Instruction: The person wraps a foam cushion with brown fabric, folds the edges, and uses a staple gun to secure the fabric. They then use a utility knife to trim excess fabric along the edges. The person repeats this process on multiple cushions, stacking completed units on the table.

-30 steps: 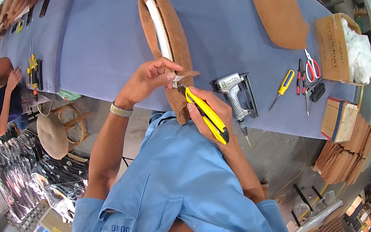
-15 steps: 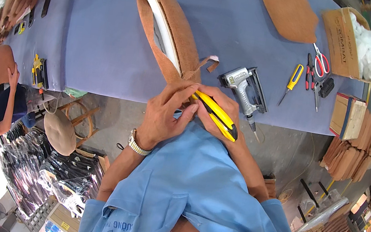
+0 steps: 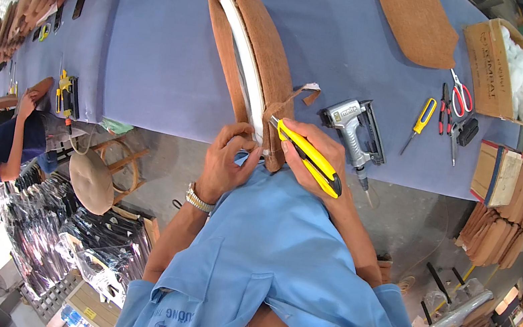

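A long, narrow cushion piece in a brown fabric cover [image 3: 260,35] stands on the table, its near end reaching the front edge by my shirt. White padding [image 3: 243,59] shows through a lengthwise gap in the cover. My left hand [image 3: 227,164] is closed at the near end, thumb and fingertips pinching the left side of the fabric. In my right hand [image 3: 318,152] is a yellow and black utility knife [image 3: 308,156], its tip against the fabric's right side. A thin loose fabric strip [image 3: 311,92] curls out beside it.
Right of the cushion lies a silver staple gun [image 3: 353,128] with a hose. Farther right are a yellow screwdriver [image 3: 422,120], pliers [image 3: 445,108], scissors [image 3: 462,99] and a cardboard box [image 3: 485,68] of white stuffing. Another brown piece [image 3: 417,24] lies behind. A person [image 3: 8,139] works at left.
My hands have moved apart at the cushion's near end, uncovering it. The knife has come away to the right, its tip now in sight. My view has shifted slightly.
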A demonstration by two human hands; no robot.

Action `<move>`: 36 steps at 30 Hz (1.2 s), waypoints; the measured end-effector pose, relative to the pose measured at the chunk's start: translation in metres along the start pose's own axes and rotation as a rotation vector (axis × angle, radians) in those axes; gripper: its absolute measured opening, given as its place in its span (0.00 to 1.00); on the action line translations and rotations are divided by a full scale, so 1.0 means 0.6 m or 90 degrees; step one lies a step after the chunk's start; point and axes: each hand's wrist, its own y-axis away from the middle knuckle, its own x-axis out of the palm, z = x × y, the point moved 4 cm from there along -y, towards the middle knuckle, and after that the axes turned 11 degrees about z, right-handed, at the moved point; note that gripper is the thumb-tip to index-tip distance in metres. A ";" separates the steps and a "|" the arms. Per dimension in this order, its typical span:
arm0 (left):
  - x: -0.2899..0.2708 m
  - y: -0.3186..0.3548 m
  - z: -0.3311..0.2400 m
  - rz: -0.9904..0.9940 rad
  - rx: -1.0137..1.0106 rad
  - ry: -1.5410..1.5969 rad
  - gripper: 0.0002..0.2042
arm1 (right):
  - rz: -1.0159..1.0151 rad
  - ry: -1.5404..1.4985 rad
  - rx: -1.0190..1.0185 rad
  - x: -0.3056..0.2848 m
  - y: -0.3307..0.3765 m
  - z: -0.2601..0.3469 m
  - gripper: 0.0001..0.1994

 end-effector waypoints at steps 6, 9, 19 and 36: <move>0.015 0.045 0.029 0.042 -0.017 0.086 0.08 | -0.007 -0.007 0.005 -0.002 -0.001 0.002 0.15; 0.017 0.067 0.048 0.103 -0.075 0.183 0.08 | -0.009 -0.006 0.009 -0.003 0.002 0.003 0.15; -0.078 -0.155 -0.082 0.060 0.165 -0.086 0.12 | 0.029 0.118 -0.067 0.010 0.005 0.012 0.18; -0.026 -0.090 -0.024 0.098 -0.037 0.053 0.11 | -0.016 0.045 -0.056 -0.010 0.015 0.004 0.17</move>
